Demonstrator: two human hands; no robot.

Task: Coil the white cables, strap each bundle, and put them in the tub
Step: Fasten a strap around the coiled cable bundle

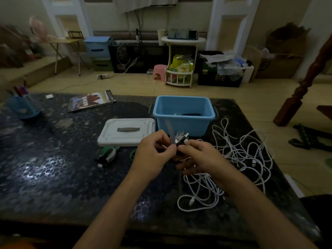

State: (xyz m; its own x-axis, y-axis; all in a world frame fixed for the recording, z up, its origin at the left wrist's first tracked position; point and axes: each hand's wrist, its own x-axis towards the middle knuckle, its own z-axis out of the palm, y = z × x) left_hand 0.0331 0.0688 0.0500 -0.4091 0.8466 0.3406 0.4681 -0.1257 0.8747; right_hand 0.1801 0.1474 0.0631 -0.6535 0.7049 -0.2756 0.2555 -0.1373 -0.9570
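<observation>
We see both hands meet over the dark speckled table point(53, 168), just in front of the blue tub point(183, 116). The left hand point(154, 153) has its fingers curled and pinches a grey strap point(170, 131), whose free end stands up in front of the tub wall. The right hand point(199, 157) grips a small coiled bundle point(181, 136) of white cable – its loops and plugs show above the fingers, and the strap passes beside them. To the right of the hands lies a loose pile of white cables point(242, 155), tangled, spreading from beside the tub to the near edge of the table. Inside the tub we can see something dark and a bit of white at the bottom, but we cannot tell what exactly. The white lid point(125, 131) lies flat left of the tub, touching it or almost. Near the lid are more straps point(107, 154), green and white. Further left lie a magazine point(91, 102) and a blue pen holder point(22, 107).
</observation>
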